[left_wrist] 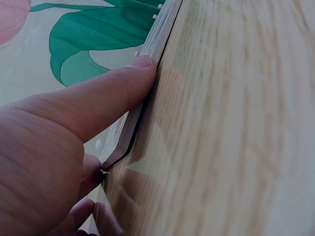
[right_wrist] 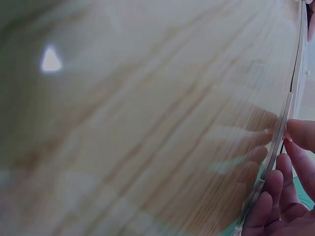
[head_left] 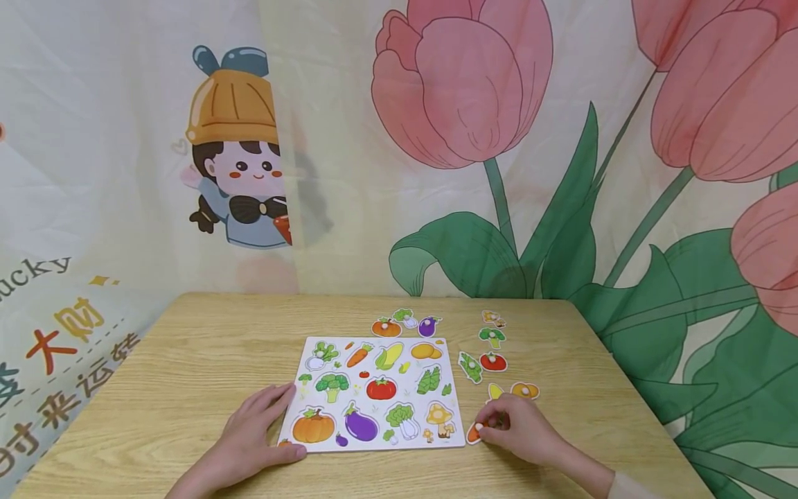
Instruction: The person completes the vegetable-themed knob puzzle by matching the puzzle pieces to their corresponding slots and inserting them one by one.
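Note:
A white vegetable puzzle board (head_left: 339,395) lies on the table with pictures such as a pumpkin, a tomato and an eggplant. My left hand (head_left: 246,430) rests at its near left corner; the thumb (left_wrist: 123,83) touches the front edge in the left wrist view and the fingers lie along the left side. Beside the board's near right corner, my right hand (head_left: 526,428) pinches a carrot puzzle piece (head_left: 472,434) by its knob. Seen from the right wrist, the thumb (right_wrist: 302,133) and fingertips meet at the thin piece. A corn piece (head_left: 495,391) lies partly hidden behind that hand.
Right of the board lie potato (head_left: 525,391), tomato (head_left: 494,362), green vegetable (head_left: 470,367), broccoli (head_left: 492,337) and mushroom pieces (head_left: 492,317). Behind it are pumpkin (head_left: 386,328), cabbage (head_left: 405,318) and eggplant pieces (head_left: 427,326). A printed cloth (head_left: 337,173) hangs behind the table (head_left: 206,346).

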`<control>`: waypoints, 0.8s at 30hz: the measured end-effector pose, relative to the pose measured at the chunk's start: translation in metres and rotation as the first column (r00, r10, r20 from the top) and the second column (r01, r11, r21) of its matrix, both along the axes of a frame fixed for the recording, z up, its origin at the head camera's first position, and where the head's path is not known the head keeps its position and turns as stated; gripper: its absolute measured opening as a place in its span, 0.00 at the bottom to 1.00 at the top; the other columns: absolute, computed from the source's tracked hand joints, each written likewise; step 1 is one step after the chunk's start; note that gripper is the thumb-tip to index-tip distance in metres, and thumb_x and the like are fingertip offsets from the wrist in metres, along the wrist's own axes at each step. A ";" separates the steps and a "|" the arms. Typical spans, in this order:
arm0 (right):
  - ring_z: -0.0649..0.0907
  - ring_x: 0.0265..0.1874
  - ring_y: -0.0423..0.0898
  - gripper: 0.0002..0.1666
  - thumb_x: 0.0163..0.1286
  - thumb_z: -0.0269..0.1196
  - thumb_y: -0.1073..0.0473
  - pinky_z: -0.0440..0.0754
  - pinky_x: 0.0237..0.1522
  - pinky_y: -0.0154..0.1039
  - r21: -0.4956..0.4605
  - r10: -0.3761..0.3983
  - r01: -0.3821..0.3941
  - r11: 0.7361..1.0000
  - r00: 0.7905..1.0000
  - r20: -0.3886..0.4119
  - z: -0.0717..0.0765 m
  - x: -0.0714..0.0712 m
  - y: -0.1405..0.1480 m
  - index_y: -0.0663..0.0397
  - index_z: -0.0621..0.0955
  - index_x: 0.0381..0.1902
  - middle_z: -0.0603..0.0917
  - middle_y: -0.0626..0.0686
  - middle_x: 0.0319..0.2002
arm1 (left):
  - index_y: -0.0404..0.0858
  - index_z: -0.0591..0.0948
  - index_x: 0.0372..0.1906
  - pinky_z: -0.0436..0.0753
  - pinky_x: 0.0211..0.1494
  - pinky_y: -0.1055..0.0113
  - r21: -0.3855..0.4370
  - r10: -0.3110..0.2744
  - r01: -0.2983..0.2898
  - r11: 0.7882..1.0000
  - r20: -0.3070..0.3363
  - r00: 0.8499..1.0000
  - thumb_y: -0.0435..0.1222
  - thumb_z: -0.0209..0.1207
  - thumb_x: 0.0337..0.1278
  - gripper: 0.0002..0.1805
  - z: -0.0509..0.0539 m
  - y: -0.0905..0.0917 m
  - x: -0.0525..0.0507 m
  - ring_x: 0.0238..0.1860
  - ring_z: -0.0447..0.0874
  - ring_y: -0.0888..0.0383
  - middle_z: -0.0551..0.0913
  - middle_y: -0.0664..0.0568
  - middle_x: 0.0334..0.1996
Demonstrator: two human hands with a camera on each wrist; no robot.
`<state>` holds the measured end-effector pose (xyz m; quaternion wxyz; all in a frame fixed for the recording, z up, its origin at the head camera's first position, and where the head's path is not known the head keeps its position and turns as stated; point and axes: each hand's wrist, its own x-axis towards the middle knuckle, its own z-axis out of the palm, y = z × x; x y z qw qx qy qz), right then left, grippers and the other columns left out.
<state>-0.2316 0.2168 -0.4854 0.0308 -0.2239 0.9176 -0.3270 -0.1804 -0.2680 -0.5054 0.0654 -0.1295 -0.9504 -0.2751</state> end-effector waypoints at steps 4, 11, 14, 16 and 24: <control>0.74 0.30 0.38 0.07 0.65 0.78 0.55 0.71 0.30 0.32 0.007 -0.013 0.013 1.000 1.000 0.019 0.000 0.000 -0.001 0.33 0.89 0.34 0.79 0.37 0.28 | 0.34 0.71 0.78 0.63 0.68 0.24 0.002 0.000 0.000 1.000 0.007 1.000 0.63 0.77 0.46 0.59 0.000 0.000 0.001 0.77 0.58 0.33 0.70 0.43 0.78; 0.75 0.30 0.38 0.07 0.65 0.78 0.55 0.72 0.30 0.32 -0.010 -0.024 0.024 1.000 0.999 0.039 -0.001 0.001 -0.002 0.35 0.89 0.34 0.80 0.38 0.28 | 0.34 0.71 0.78 0.62 0.68 0.23 0.010 -0.001 0.000 1.000 0.016 1.000 0.64 0.76 0.47 0.59 0.000 -0.001 0.001 0.77 0.58 0.33 0.69 0.42 0.78; 0.75 0.30 0.39 0.07 0.65 0.78 0.55 0.73 0.30 0.31 -0.016 -0.027 0.028 0.999 0.998 0.050 -0.002 0.001 -0.002 0.36 0.89 0.34 0.80 0.39 0.29 | 0.35 0.71 0.79 0.62 0.68 0.23 0.015 0.001 -0.001 1.000 0.020 1.000 0.65 0.76 0.47 0.59 0.000 -0.001 0.000 0.78 0.57 0.33 0.69 0.42 0.78; 0.75 0.30 0.39 0.07 0.65 0.78 0.55 0.73 0.30 0.31 -0.016 -0.027 0.028 0.999 0.998 0.055 -0.002 0.002 -0.002 0.36 0.89 0.34 0.80 0.39 0.29 | 0.35 0.71 0.79 0.62 0.68 0.23 0.016 -0.001 0.000 1.000 0.019 1.000 0.65 0.76 0.47 0.59 0.000 -0.001 0.001 0.77 0.57 0.33 0.69 0.42 0.78; 0.75 0.31 0.40 0.06 0.65 0.78 0.55 0.73 0.30 0.32 -0.002 -0.041 0.042 0.999 0.998 0.047 0.006 0.001 -0.003 0.36 0.89 0.33 0.81 0.39 0.29 | 0.34 0.71 0.78 0.62 0.68 0.24 0.017 -0.003 0.003 1.000 0.001 1.000 0.63 0.77 0.46 0.59 0.001 0.001 0.002 0.77 0.58 0.33 0.70 0.42 0.77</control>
